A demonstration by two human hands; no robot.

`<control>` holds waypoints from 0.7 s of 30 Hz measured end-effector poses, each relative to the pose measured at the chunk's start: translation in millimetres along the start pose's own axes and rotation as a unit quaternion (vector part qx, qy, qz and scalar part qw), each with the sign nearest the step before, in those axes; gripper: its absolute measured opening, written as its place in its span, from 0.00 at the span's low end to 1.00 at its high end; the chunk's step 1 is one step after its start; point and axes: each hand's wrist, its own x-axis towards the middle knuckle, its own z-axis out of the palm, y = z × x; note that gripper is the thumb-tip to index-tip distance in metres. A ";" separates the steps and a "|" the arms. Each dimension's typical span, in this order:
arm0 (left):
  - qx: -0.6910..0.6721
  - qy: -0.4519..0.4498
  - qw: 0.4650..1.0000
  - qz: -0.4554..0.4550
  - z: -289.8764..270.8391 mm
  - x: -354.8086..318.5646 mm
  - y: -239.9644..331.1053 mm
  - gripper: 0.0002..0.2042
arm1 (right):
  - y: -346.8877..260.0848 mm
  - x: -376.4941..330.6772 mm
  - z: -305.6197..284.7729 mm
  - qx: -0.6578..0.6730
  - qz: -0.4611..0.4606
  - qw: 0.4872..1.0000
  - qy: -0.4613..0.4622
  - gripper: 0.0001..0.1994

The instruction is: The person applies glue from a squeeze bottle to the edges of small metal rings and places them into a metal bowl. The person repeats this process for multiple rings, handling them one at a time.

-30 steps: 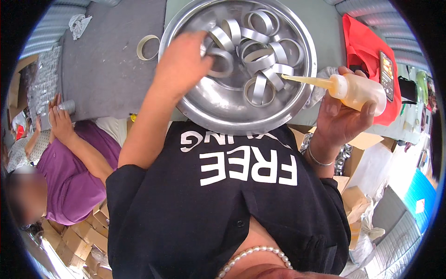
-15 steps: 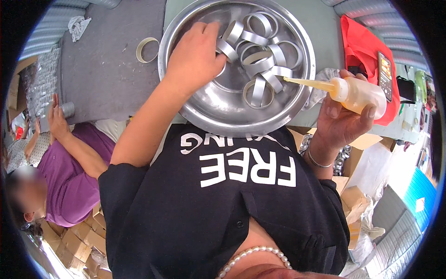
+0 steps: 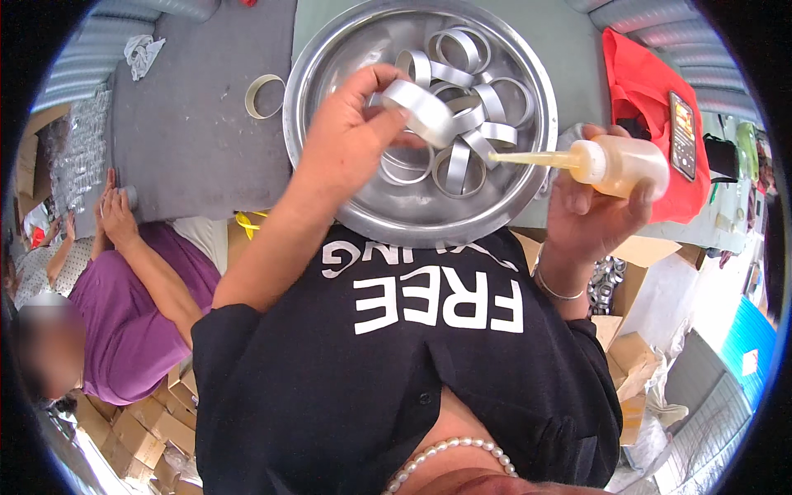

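Note:
Pinched in my left hand (image 3: 351, 136) is a silver metal ring (image 3: 419, 111), raised over a round steel basin (image 3: 330, 66) and slightly blurred. Several similar metal rings (image 3: 459, 169) lie loosely heaped inside the basin, mostly toward its right and far side. My right hand (image 3: 598, 202) grips a translucent squeeze bottle (image 3: 627, 167) of yellowish liquid, held on its side. Its long thin nozzle (image 3: 536, 158) points left, with the tip over the basin's right part, near the rings and the held ring.
One loose ring (image 3: 265, 96) rests on the grey table covering (image 3: 198, 124) left of the basin. A red bag (image 3: 652, 107) with a phone (image 3: 682, 136) lies at right. On the left sits a co-worker in purple (image 3: 140, 309). Cardboard boxes (image 3: 643, 252) stand below the table.
My left hand has lifted a ring off the heap and brought it right and nearer to me. The bottle in my right hand has shifted slightly left, its nozzle tip lower.

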 end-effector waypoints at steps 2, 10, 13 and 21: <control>-0.109 -0.002 0.993 -0.052 22.0 -10.7 1.3 0.14 | 12.4 -4.0 10.6 0.086 0.072 0.993 0.022 0.33; -0.028 -0.081 0.987 0.134 59.0 -30.3 -13.1 0.31 | 41.1 5.0 17.2 0.162 0.147 0.976 -0.003 0.29; 0.038 -0.189 0.969 0.156 43.0 -25.6 -17.9 0.35 | 40.7 6.5 16.5 0.165 0.152 0.974 0.006 0.29; -0.214 -0.128 0.967 -0.049 29.6 -29.2 6.8 0.33 | 27.2 7.1 11.5 0.105 0.032 0.994 -0.026 0.29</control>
